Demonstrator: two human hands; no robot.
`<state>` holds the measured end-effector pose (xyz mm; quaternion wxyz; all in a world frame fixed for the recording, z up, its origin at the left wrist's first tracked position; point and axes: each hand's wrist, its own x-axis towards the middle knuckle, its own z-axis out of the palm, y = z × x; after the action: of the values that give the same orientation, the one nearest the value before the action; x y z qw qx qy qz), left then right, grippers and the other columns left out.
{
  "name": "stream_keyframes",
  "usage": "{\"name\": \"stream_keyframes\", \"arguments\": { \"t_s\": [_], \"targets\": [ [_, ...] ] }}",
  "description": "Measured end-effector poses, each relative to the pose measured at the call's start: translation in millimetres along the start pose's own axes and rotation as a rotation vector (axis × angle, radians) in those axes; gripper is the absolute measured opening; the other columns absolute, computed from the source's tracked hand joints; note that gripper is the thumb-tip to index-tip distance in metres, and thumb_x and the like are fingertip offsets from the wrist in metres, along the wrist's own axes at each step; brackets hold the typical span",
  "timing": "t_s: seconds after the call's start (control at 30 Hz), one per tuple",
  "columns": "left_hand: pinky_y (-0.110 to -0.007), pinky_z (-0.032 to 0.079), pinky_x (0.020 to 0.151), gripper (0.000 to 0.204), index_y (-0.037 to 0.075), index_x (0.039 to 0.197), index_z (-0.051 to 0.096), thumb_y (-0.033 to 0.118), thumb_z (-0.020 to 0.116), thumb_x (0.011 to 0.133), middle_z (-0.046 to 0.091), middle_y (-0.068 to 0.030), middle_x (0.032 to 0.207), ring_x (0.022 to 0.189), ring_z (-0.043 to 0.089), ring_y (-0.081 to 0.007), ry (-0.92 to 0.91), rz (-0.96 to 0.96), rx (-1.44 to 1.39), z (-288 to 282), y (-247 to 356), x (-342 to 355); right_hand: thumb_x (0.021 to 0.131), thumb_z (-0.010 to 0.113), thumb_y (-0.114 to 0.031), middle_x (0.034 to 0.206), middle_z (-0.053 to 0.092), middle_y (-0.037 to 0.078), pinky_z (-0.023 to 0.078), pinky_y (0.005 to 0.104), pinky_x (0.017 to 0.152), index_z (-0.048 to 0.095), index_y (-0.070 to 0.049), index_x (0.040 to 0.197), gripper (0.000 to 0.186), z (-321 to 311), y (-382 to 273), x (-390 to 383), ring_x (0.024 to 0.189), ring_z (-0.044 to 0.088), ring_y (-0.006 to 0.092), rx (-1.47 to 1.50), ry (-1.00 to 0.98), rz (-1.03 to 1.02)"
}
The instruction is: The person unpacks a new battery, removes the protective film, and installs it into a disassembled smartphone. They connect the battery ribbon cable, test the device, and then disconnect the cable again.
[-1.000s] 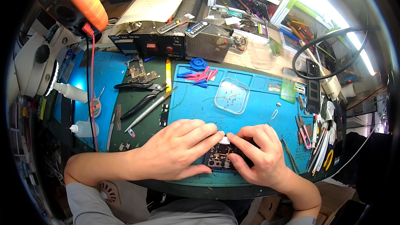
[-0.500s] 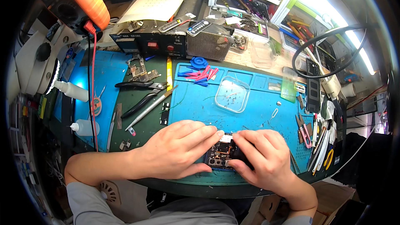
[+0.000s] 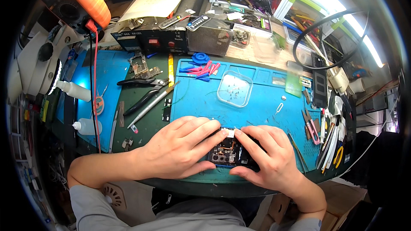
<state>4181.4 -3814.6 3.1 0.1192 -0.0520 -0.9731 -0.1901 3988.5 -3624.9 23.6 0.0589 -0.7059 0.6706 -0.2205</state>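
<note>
An opened smartphone point(image 3: 224, 148) lies on the blue mat near its front edge, with its circuit board and camera lenses exposed. My left hand point(image 3: 177, 147) grips it from the left: the index fingertip presses beside a small white piece point(image 3: 230, 133) at the far end, and the thumb rests by the near left edge. From the other side, my right hand point(image 3: 272, 154) curves over the phone. Its index fingertip touches the white piece's right side, while the thumb lies along the near edge. The right hand covers much of the phone's right part.
Beyond the phone stands a clear dish point(image 3: 234, 88) of tiny screws. Left of the mat lie black-handled cutters point(image 3: 143, 82) and a silver pen-shaped tool point(image 3: 153, 105). Pink-handled scissors point(image 3: 312, 129) and several tools lie right. A black heater box point(image 3: 150, 42) stands behind; a cable loop point(image 3: 295, 47) hangs right.
My right thumb has slid from the camera lenses to the phone's near edge. Both index fingertips now press at the white piece. The whole view has shifted slightly.
</note>
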Motion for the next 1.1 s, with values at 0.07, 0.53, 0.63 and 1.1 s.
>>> {"name": "stream_keyframes", "arguments": {
  "t_s": [0.07,0.53,0.63,1.1],
  "targets": [
    [-0.044,0.049,0.103,0.075,0.003,0.14,0.06,0.04,0.082,0.079,0.058,-0.0121,0.136,0.121,0.059,-0.0298,0.0,0.023,0.011,2,-1,-1,0.081,0.082,-0.045,0.124,0.06,0.011,0.048,0.0449,0.095,0.066,-0.002,0.13,0.067,3,-1,-4,0.112,0.06,0.0307,-0.041,-0.011,-0.009],
    [-0.046,0.043,0.109,0.057,0.017,0.142,0.062,0.038,0.076,0.091,0.059,-0.0114,0.135,0.127,0.055,-0.0323,0.0,0.027,0.023,-5,9,-4,0.09,0.076,-0.008,0.108,0.07,0.014,0.055,0.0381,0.082,0.074,-0.001,0.116,0.027,-53,17,-122,0.095,0.068,0.0307,-0.143,0.369,0.474],
    [-0.046,0.045,0.106,0.045,0.014,0.133,0.069,0.034,0.075,0.093,0.059,-0.0124,0.13,0.124,0.054,-0.0337,0.008,0.0,0.003,-6,15,3,0.088,0.074,-0.001,0.1,0.067,0.012,0.054,0.0389,0.077,0.074,-0.002,0.112,0.024,-29,10,-137,0.089,0.066,0.03,-0.279,0.345,0.395],
    [-0.036,0.054,0.084,0.024,0.001,0.107,0.077,0.023,0.067,0.102,0.074,-0.0124,0.101,0.093,0.07,-0.0254,0.281,-0.176,-0.332,0,-14,18,0.089,0.077,-0.036,0.09,0.076,0.011,0.056,0.0436,0.074,0.079,-0.011,0.094,0.026,-76,97,-160,0.083,0.073,0.0306,-0.357,0.426,0.905]
  ]
}}
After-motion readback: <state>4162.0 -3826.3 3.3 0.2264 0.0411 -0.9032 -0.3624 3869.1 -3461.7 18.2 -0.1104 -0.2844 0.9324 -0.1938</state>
